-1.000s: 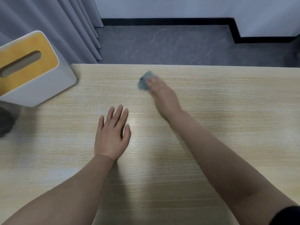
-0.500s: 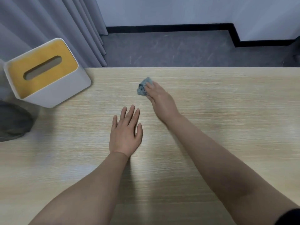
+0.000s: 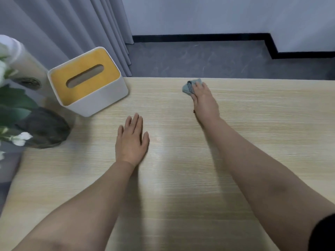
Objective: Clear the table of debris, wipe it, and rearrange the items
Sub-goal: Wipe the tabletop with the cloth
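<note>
A small grey-blue cloth (image 3: 187,87) lies bunched on the light wooden table (image 3: 262,133), close to its far edge. My right hand (image 3: 204,102) lies on the cloth with the fingers stretched over it, pressing it to the tabletop; only the cloth's left part shows past the fingertips. My left hand (image 3: 131,142) rests flat on the table, palm down, fingers straight, nearer to me and left of the cloth. It holds nothing.
A white tissue box (image 3: 87,82) with a yellow top stands at the table's far left corner. Left of it are a dark rounded pot (image 3: 43,127), white flowers (image 3: 20,138) and a pale cylinder (image 3: 23,64). Grey curtains (image 3: 72,24) hang behind.
My right hand has slid the cloth to the right along the far edge. The view has swung left, bringing the pot, flowers and cylinder into sight. My left hand stays flat.
</note>
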Demonstrator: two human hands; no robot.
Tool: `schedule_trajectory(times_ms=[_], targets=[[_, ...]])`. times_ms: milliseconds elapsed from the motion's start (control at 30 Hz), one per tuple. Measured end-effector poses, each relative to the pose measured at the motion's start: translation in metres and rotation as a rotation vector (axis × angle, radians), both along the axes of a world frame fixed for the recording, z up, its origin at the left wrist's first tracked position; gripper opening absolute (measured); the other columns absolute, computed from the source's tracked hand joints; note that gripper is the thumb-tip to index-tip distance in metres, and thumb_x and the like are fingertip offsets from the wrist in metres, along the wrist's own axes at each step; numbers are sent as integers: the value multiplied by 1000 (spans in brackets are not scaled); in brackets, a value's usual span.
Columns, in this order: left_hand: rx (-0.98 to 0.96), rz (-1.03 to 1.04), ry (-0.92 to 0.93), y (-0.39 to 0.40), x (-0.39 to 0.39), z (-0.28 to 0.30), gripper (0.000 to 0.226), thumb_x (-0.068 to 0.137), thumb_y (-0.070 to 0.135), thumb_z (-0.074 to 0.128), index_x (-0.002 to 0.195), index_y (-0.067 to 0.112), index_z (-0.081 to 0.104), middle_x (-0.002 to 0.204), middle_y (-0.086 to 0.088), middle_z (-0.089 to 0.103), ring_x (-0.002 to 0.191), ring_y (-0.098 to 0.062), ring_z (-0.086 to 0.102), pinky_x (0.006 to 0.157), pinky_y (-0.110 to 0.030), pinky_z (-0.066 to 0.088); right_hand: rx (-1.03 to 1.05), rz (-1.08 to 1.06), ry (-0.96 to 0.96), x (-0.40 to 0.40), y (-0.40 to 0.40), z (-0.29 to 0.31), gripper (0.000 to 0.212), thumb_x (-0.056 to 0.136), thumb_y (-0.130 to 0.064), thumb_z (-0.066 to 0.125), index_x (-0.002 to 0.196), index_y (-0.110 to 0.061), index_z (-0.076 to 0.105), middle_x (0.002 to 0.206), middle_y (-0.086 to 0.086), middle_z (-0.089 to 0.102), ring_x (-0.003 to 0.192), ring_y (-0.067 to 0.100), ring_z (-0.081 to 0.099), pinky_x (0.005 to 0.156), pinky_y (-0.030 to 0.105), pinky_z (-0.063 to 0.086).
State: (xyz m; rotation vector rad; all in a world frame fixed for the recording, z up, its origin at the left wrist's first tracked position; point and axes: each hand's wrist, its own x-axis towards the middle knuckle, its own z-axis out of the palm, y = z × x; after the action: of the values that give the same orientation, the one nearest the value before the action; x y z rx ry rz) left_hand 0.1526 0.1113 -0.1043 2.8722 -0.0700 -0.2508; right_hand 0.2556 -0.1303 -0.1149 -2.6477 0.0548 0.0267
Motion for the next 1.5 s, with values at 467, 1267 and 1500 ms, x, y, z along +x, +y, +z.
schedule_trajectory(times_ms=[467,1267,1500], targets=[[11,-29,9,14,-3,-9,65,90,47,7,150,23,12,157,9,3,144,-9,-4,116,-33,-4,59,284,-53,33,37,-11,41,98,-18,40,139,-21,42,148,2,37,136,22,32,109,35,32],[13,-15,-12,13,-2,-10,65,90,47,9,150,22,15,157,10,6,144,-8,-1,117,-33,-2,101,514,-46,-10,87,-7,43,96,-10,44,139,-13,43,149,0,36,141,15,25,115,28,20],[-10,-10,-12,13,-3,-9,65,90,47,9,150,23,16,157,10,7,144,-7,-2,116,-32,-3,57,-43,-47,34,-4,-11,42,97,-8,41,138,-13,44,149,4,36,140,18,27,113,24,18]])
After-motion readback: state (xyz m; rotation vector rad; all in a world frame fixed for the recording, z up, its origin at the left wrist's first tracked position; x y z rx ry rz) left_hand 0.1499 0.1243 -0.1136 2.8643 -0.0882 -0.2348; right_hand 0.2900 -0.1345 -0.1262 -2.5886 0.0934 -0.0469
